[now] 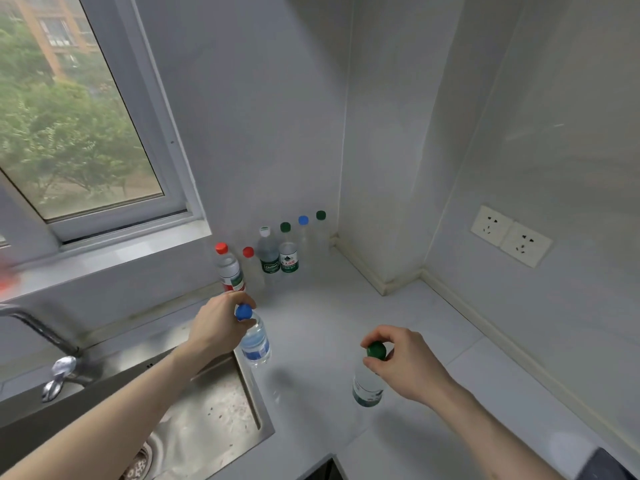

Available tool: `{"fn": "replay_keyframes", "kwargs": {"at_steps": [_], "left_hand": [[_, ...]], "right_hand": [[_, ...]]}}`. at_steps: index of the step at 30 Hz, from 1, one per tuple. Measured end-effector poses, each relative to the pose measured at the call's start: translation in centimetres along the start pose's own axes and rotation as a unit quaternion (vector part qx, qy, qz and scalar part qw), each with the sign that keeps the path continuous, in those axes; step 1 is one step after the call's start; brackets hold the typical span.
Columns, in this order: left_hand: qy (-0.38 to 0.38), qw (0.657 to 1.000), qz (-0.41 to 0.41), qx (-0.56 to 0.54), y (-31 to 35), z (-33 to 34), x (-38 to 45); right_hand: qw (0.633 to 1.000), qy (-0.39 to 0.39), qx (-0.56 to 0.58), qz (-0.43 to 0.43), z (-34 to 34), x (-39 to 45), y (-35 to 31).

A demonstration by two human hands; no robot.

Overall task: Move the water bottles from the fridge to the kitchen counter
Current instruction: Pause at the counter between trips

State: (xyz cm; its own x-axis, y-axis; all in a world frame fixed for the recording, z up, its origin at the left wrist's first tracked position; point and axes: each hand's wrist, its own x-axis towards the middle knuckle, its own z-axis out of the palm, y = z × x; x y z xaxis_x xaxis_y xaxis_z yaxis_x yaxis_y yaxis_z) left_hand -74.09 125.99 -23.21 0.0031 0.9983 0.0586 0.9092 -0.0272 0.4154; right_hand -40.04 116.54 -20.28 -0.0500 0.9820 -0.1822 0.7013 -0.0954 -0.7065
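Looking nearly done: six bottles [268, 252] line the wall, left hand [218, 327] and right hand [407, 362] each clamp another over the counter [329, 306].

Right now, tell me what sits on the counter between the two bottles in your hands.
Nothing: the head view shows only bare counter between the blue-capped bottle and the green-capped bottle.
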Motion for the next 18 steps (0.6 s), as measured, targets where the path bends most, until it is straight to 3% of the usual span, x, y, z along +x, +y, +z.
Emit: {"fn": "replay_keyframes", "kwargs": {"at_steps": [18], "left_hand": [[-0.021,0.999,-0.044,0.010,-8.1,1.5,13.9]], "right_hand": [[1.000,-0.018,-0.015,-0.019,6.5,15.5,-6.9]]}}
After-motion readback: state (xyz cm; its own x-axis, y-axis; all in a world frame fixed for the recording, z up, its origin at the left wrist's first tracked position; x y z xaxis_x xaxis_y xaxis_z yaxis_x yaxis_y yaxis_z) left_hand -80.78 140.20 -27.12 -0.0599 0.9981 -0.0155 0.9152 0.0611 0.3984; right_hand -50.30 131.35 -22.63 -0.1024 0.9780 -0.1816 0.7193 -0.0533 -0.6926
